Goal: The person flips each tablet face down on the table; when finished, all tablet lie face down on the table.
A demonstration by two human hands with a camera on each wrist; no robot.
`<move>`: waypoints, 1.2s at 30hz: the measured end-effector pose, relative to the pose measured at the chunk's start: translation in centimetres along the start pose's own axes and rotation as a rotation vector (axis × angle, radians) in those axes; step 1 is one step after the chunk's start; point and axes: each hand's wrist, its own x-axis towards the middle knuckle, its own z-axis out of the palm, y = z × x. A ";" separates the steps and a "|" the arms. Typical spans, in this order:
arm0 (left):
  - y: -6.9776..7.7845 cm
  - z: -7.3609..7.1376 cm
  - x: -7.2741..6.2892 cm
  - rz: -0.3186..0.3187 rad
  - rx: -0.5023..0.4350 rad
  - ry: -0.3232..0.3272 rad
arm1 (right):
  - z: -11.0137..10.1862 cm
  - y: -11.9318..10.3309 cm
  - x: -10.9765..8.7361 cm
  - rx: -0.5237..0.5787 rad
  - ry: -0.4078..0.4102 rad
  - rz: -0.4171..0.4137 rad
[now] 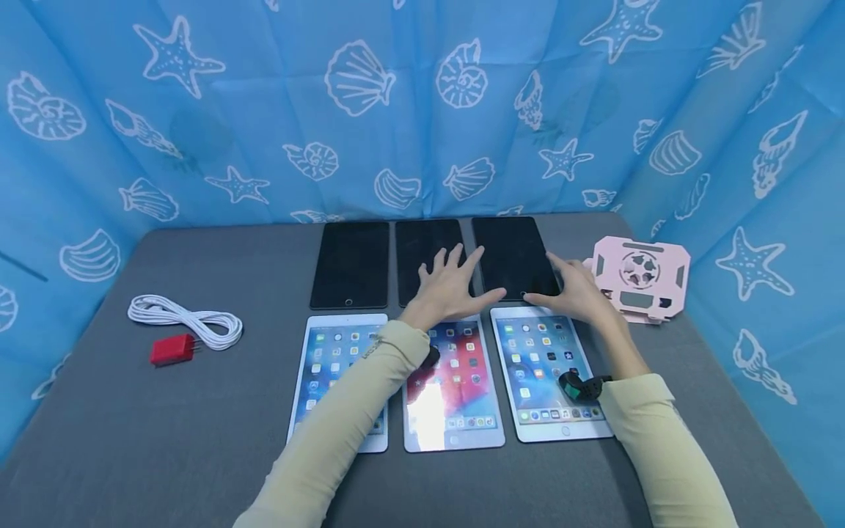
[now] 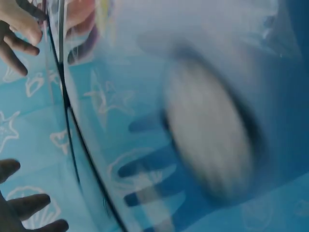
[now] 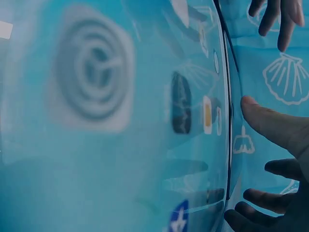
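Observation:
Three black-fronted tablets lie in a back row: a left one (image 1: 351,264), a middle one (image 1: 412,257) and a right one (image 1: 515,257). In the head view my left hand (image 1: 444,290) spreads its fingers over the middle tablet, thumb pointing at the right one. My right hand (image 1: 576,290) is at the lower right corner of the right black tablet, thumb near its home button; contact is hard to tell. In the wrist views the left hand (image 2: 26,212) and right hand (image 3: 280,164) have parted fingers, beside a close, blurred, glossy screen.
Three white tablets with lit screens form the front row: left (image 1: 337,352), middle (image 1: 455,381), right (image 1: 538,359). A pink case (image 1: 610,264) lies at the right. A coiled white cable (image 1: 191,319) and a red plug adapter (image 1: 173,350) lie left. A blue curtain (image 1: 422,110) hangs behind.

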 end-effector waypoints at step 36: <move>0.3 3.2 3.1 -0.101 0.153 -0.058 | 0.2 0.0 2.1 0.198 -0.161 0.234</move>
